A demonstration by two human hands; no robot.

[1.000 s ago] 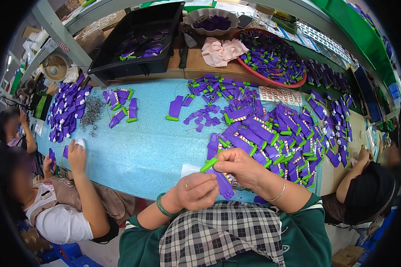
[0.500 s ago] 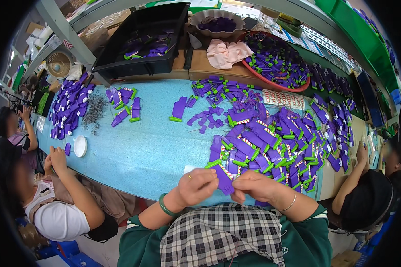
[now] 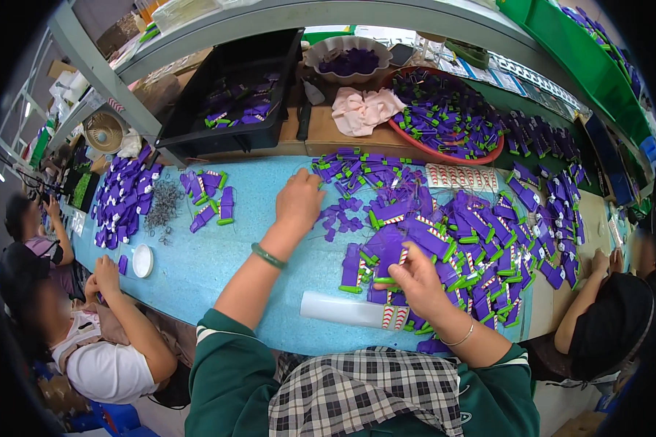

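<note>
My right hand [image 3: 420,280] pinches a flat purple plastic part [image 3: 388,244] with a green end and a red-and-white striped edge, held just above the big pile. My left hand [image 3: 299,202] is stretched out to the far middle of the table, its fingers curled down beside small purple parts; whatever is under the fingertips is hidden. Close to me lies a white backing strip [image 3: 339,309] with a few red-and-white chevron stickers left at its right end. A large heap of purple and green parts [image 3: 474,251] spreads under and beyond my right hand.
Beyond the blue table [image 3: 229,280] stand a black tray [image 3: 226,135], a red basin [image 3: 444,154] full of parts and a pink cloth [image 3: 364,113]. A sticker sheet [image 3: 461,177] lies behind the heap. A white dish [image 3: 143,261] sits left, near a co-worker's hands [image 3: 106,277]. Another person works at right.
My left hand has left the part near my body and reached forward to the far parts. My right hand has lifted forward with a purple part, uncovering the chevron strip.
</note>
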